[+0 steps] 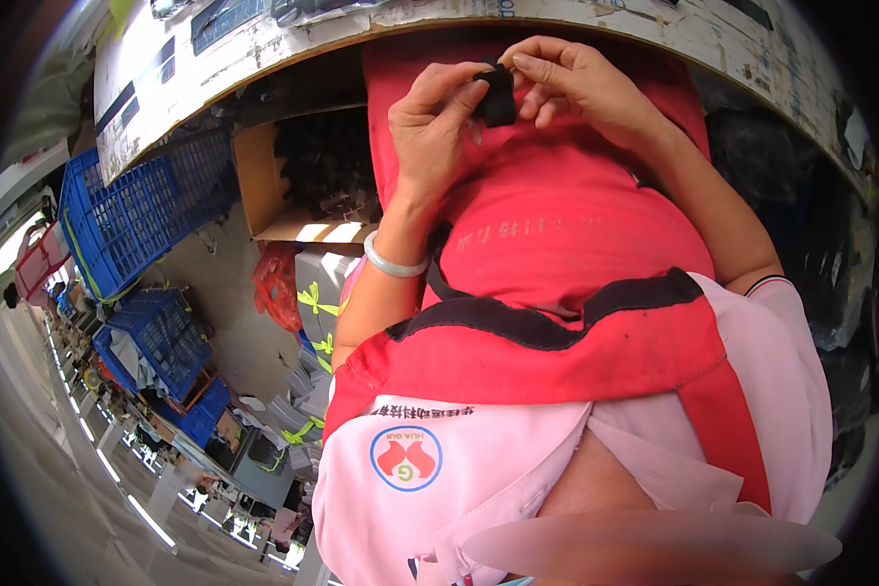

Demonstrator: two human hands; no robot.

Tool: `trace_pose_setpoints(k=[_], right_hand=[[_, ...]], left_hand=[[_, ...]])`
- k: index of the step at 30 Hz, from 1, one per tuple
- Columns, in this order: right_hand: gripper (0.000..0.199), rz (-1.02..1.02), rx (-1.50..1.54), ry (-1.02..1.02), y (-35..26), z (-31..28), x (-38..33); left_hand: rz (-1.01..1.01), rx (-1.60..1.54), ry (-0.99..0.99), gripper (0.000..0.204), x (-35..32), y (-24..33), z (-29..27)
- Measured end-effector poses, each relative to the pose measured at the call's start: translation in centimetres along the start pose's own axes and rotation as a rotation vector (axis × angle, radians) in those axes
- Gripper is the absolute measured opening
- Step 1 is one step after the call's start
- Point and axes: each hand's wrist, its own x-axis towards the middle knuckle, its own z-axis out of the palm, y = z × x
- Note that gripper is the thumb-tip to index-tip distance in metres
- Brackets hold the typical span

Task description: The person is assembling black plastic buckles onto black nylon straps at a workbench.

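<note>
My left hand (432, 119), with a pale bangle (394, 258) on its wrist, pinches a small black piece (499, 98) between thumb and fingers. It looks like folded fabric or a strap; its exact kind does not show. My right hand (578, 86) is beside it, thumb and index finger closed together at the piece's upper edge. What those fingertips grip is too small to make out, and the other right fingers curl loosely below. Both hands are above the red apron (557, 210) over my lap, close to the worktable's edge.
A worn white worktable (254, 41) curves across the far side. Under it at left is an open cardboard box (262, 186) with dark pieces inside. Blue crates (132, 220), a red plastic bag (277, 285) and grey bundles with yellow-green ties (317, 299) stand further left. Dark plastic bags (816, 254) lie at right.
</note>
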Motion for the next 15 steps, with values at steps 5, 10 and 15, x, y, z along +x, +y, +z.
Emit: trace_pose_setpoints(k=[5, 10, 15], right_hand=[[0.029, 0.113, -0.010, -0.165, 0.4, -1.5, 0.0], [0.028, 0.028, -0.163, -0.074, 0.0, -0.8, -0.5], [0.026, -0.008, -0.230, -0.147, 0.6, -1.3, -0.3]], left_hand=[[0.010, 0.027, -0.064, 0.015, -0.9, 0.7, 0.5], [0.034, 0.004, -0.088, 0.015, -1.4, 0.7, 0.4], [0.011, -0.002, -0.111, 0.016, -1.6, 0.2, 0.7]])
